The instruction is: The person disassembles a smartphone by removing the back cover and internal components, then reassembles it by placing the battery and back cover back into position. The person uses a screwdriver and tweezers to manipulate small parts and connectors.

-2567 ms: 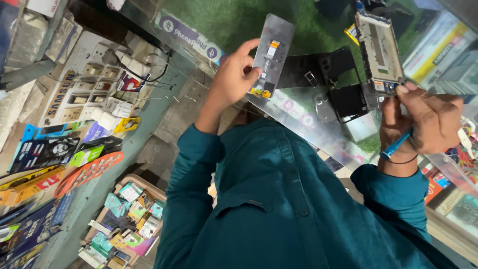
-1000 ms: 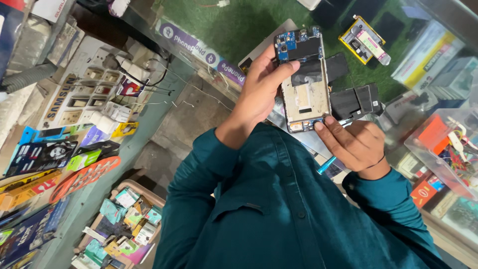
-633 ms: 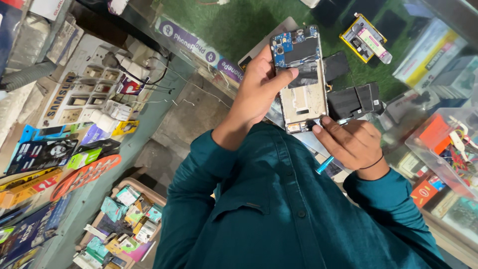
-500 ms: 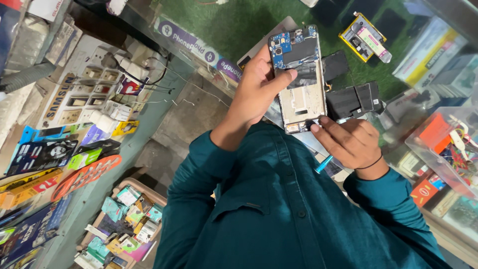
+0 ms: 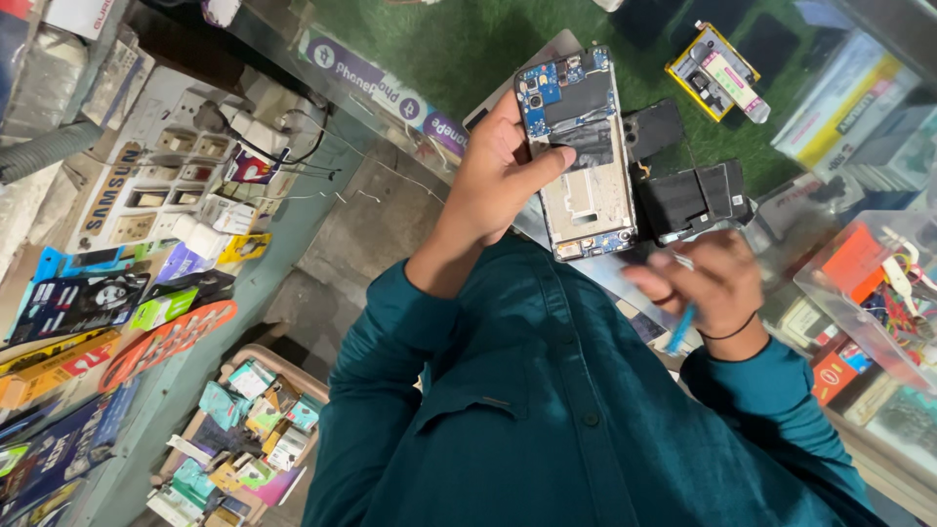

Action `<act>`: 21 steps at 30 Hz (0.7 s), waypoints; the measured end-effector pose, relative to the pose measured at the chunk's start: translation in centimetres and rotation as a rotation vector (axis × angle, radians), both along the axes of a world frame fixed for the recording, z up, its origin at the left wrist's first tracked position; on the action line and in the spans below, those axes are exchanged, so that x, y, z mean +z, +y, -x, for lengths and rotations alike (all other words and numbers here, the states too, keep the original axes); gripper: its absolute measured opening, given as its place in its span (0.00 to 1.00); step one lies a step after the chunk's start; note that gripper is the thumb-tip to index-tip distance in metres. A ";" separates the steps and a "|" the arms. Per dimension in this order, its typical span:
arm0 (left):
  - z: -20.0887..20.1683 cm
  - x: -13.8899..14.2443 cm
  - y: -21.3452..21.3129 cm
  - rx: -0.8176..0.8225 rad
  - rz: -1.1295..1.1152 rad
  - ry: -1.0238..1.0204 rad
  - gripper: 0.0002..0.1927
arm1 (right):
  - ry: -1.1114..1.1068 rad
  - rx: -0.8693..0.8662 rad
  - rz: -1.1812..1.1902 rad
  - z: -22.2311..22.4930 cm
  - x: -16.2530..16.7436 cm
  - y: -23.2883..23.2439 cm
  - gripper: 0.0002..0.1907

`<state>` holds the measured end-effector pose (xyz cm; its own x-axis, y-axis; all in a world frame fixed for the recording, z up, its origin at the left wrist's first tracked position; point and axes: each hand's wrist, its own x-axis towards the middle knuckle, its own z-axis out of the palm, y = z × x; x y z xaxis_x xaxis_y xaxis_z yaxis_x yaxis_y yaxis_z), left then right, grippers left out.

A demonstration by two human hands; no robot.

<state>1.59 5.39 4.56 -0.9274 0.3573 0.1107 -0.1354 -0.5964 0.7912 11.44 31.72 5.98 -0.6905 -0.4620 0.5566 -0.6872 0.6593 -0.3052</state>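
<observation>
Two hands work at an opened phone (image 5: pixel 583 156), its back cover off so the blue circuit board at the far end and the bare metal frame show. Fingers (image 5: pixel 547 161) of the left hand (image 5: pixel 498 181) are clasped around the phone's left edge, the thumb lying across its middle and holding it tilted above the surface (image 5: pixel 459 39), which is covered in green matting. Just beside the phone's near end, the right hand (image 5: pixel 708 283) is blurred; its fingers are curled around a thin blue tool (image 5: pixel 680 327) that pokes out below the palm, and a dark band circles the wrist. Past the phone's right edge, black phone parts (image 5: pixel 698 195) lie on the matting, and farther right of it sits a yellow-framed battery pack (image 5: pixel 717 73). Right of the phone and nearer, a clear plastic box (image 5: pixel 874 293) holds small coloured bits. Well left of the phone, below the surface, hang packaged accessories (image 5: pixel 117 312).
</observation>
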 end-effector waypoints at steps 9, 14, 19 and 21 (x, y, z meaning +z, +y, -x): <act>-0.1 -0.9 0.2 0.017 0.038 -0.030 0.25 | -0.886 -0.315 1.472 1.1 -2.4 -1.0 0.10; 0.0 -1.3 -1.1 0.073 0.197 -0.027 0.24 | -1.047 -0.358 1.703 0.7 -2.4 1.0 0.07; -0.2 -1.1 -2.0 0.037 0.100 -0.141 0.30 | -0.839 -0.364 1.494 -0.7 -2.6 2.2 0.05; -0.4 -0.9 -2.0 -0.018 0.067 -0.161 0.35 | -0.796 -0.345 1.432 -1.0 -2.9 2.2 0.04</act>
